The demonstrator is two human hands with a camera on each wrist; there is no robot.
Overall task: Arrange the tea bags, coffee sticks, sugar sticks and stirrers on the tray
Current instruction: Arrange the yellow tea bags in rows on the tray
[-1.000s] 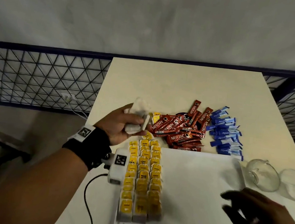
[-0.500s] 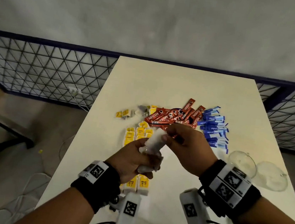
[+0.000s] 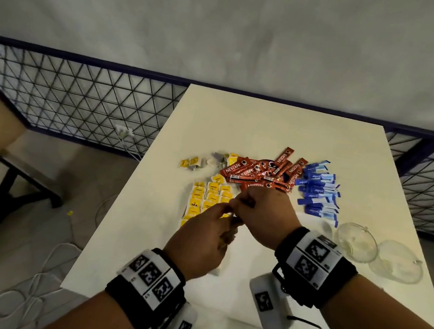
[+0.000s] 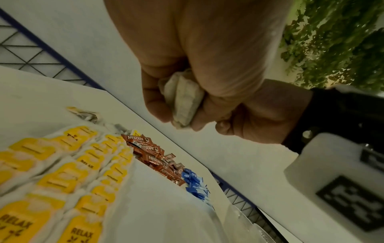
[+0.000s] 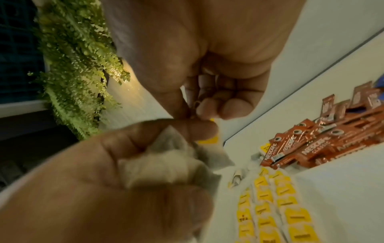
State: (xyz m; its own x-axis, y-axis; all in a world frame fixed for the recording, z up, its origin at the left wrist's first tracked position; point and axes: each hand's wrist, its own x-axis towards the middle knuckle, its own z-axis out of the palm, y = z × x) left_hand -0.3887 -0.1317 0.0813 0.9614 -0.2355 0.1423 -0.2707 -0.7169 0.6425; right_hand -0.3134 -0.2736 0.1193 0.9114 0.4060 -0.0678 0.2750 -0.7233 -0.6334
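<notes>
My left hand [image 3: 228,209] grips a bundle of pale tea bags [image 4: 182,100] in its fist, above the tray. My right hand [image 3: 235,203] meets it from the right and pinches a yellow-tagged tea bag [image 5: 207,139] at the top of the bundle [image 5: 166,162]. Below, three rows of yellow-tagged tea bags [image 3: 207,198] lie along the left side of the white tray [image 4: 162,205]. Behind the tray lies a heap of red coffee sticks [image 3: 261,174], with blue sugar sticks [image 3: 316,193] to its right. No stirrers are in view.
A few loose tea bags [image 3: 193,162] lie on the table [image 3: 270,121] left of the coffee sticks. Two glass bowls [image 3: 356,241] [image 3: 397,264] stand at the right. A wire fence [image 3: 81,104] runs behind the table, and cables lie on the floor at the left.
The left hand has carried the bundle back from beside the coffee sticks to above the tray. The right hand has come up from the lower right and taken hold at the bundle's top.
</notes>
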